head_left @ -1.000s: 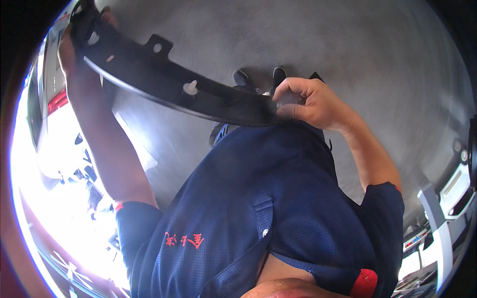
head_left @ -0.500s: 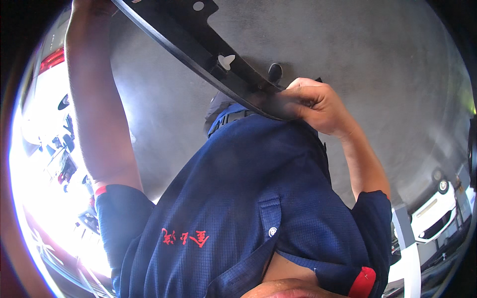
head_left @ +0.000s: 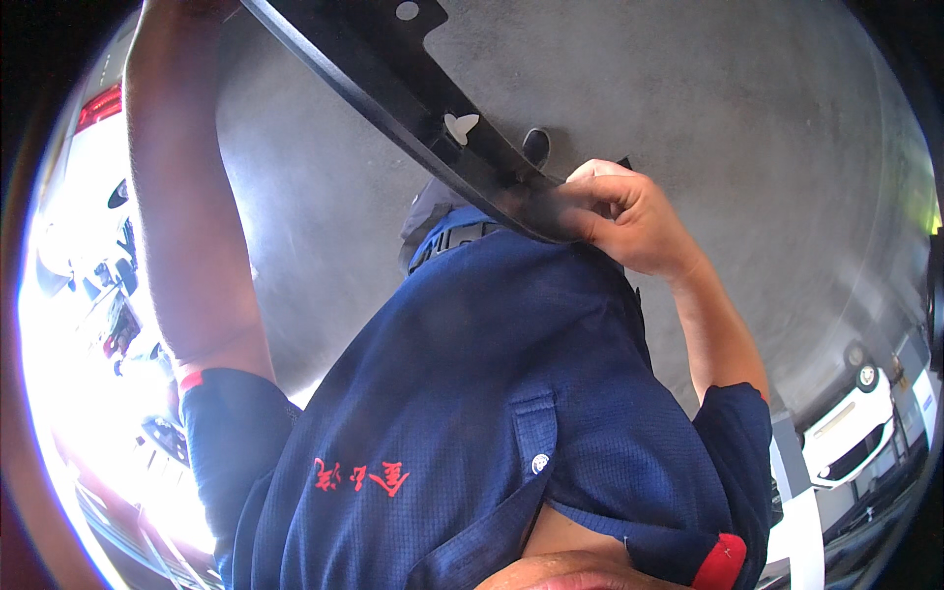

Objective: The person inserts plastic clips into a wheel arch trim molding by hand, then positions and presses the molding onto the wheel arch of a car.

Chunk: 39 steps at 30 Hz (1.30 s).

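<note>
A long, curved black trim piece [head_left: 383,93], seemingly plastic, slants from the top of the picture down to my waist. It has a round hole near its upper end and a white, winged patch lower down; whether this is a clip or a cutout I cannot tell. My right hand [head_left: 629,216] pinches the trim's lower end, thumb on the near side and fingers curled behind. On the left, my forearm [head_left: 187,197] reaches up beside the trim's upper end. My left hand lies beyond the upper edge, so its grip is hidden.
Grey floor [head_left: 688,88] spreads beneath, with one dark shoe [head_left: 536,147] showing beyond the trim. A white car [head_left: 851,433] stands at the lower right. At the far left, a red tail light [head_left: 100,106] shows beside a bright, washed-out area.
The trim has shifted slightly to the right in the picture, its upper part most. My right hand keeps its pinch on the lower end. My left forearm sits slightly farther left.
</note>
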Motion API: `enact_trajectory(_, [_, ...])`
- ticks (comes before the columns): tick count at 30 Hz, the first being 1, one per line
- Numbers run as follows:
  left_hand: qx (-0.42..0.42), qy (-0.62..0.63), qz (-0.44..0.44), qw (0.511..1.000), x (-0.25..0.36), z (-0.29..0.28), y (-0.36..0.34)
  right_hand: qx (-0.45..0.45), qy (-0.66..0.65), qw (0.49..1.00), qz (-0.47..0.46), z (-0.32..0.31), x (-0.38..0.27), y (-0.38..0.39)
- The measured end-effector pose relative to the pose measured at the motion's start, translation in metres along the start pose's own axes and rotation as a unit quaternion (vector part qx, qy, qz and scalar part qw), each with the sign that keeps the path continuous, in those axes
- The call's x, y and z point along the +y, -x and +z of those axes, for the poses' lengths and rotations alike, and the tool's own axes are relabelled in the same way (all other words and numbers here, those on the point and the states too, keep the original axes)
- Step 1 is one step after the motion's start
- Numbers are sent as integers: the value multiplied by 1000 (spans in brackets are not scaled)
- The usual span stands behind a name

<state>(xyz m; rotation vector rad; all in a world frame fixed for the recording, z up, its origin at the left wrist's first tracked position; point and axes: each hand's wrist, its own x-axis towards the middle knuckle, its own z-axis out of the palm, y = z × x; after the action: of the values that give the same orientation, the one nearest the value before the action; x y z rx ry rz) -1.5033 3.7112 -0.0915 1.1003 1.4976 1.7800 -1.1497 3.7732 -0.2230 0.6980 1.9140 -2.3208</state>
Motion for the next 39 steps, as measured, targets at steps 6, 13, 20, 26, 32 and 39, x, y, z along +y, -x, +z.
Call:
enact_trajectory(6, [-19, -11, -11, 1000, 4, 1, -6, 53, -102, 992, 42, 10, 2, -2])
enact_trajectory(13, [-25, -18, -27, 999, -3, -6, -12, 47, 16, 991, 123, 0, 0, 0])
enact_trajectory(20, [-66, -33, -95, 993, -7, -51, -51, 48, 10, 996, 73, 11, 6, -6])
enact_trajectory(26, [-219, 7, -206, 954, -15, -119, -83, 115, -32, 992, 37, 3, 29, -7])
enact_trajectory(32, [106, -87, -199, 970, -35, -91, -36, 201, -109, 969, 98, -17, 51, 6])
enact_trajectory(39, [260, 213, -335, 880, -134, -68, -85, 336, -135, 931, 53, -106, 87, -24])
